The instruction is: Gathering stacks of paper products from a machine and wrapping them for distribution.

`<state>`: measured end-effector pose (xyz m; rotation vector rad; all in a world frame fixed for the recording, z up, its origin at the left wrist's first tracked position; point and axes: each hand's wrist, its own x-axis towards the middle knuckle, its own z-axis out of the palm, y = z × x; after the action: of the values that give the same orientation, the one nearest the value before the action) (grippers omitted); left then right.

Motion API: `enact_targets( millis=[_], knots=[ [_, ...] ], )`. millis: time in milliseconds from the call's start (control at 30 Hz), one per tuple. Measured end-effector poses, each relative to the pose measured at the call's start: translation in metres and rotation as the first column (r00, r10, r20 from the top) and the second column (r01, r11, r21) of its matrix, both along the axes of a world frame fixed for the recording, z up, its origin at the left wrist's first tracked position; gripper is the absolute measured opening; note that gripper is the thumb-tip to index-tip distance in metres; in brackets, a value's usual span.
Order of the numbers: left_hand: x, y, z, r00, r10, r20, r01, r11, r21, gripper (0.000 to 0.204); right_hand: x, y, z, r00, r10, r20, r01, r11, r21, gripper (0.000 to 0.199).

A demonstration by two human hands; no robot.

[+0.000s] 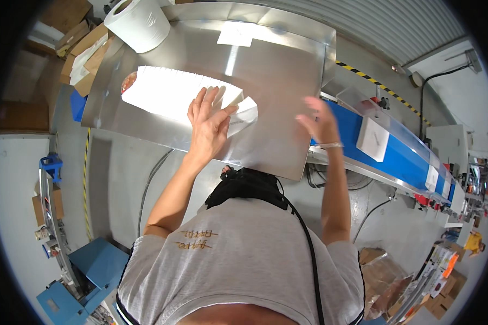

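A long row of thin white packets [165,95] leans like a fanned stack across the metal table, with a reddish-brown end showing at its far left. My left hand [209,127] rests its outstretched fingers on the right part of this row. Its thumb reaches toward the last tilted packets [243,115], which stand a little apart from one another. Over the table's right side, beside the conveyor, my right hand [321,122] is blurred by motion. A gap shows between its thumb and fingers, and no object is visible in it.
A blue conveyor belt [346,125] runs off to the right, carrying a white packet [373,139] and several farther ones. On the metal table [287,70] lies a white sheet [237,33]. A big white roll [137,24] stands at its far left corner, near cardboard boxes [89,59].
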<state>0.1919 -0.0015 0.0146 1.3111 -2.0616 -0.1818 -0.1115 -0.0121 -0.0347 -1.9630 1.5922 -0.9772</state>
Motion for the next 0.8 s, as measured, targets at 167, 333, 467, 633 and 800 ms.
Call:
enact_targets(
  millis=[167, 333, 467, 633, 800],
  knots=[
    [-0.004, -0.001, 0.007, 0.998, -0.047, 0.033, 0.047, 0.999, 0.008, 0.035, 0.089, -0.030, 0.001, 0.907, 0.358, 0.223, -0.389, 0.914, 0.116, 0.052],
    [0.006, -0.002, -0.001, 0.997, 0.071, 0.034, -0.071, 0.997, 0.002, 0.042, 0.070, -0.015, -0.027, 0.749, 0.015, 0.662, -0.347, 0.861, 0.372, 0.043],
    [0.011, -0.003, -0.006, 0.999, 0.051, -0.016, -0.052, 0.999, -0.017, 0.041, -0.025, 0.016, -0.059, 0.779, -0.386, 0.495, 0.166, 0.887, 0.431, 0.020],
    [0.009, -0.006, -0.004, 0.996, 0.072, -0.046, -0.072, 0.997, 0.013, 0.034, -0.115, 0.044, -0.039, 0.686, -0.705, -0.179, 0.727, 0.660, 0.191, 0.046],
    [0.012, -0.007, -0.011, 0.997, 0.045, -0.059, -0.047, 0.998, -0.040, 0.035, -0.089, 0.028, -0.019, 0.637, -0.646, -0.420, 0.628, 0.751, -0.202, 0.053]
  ],
)
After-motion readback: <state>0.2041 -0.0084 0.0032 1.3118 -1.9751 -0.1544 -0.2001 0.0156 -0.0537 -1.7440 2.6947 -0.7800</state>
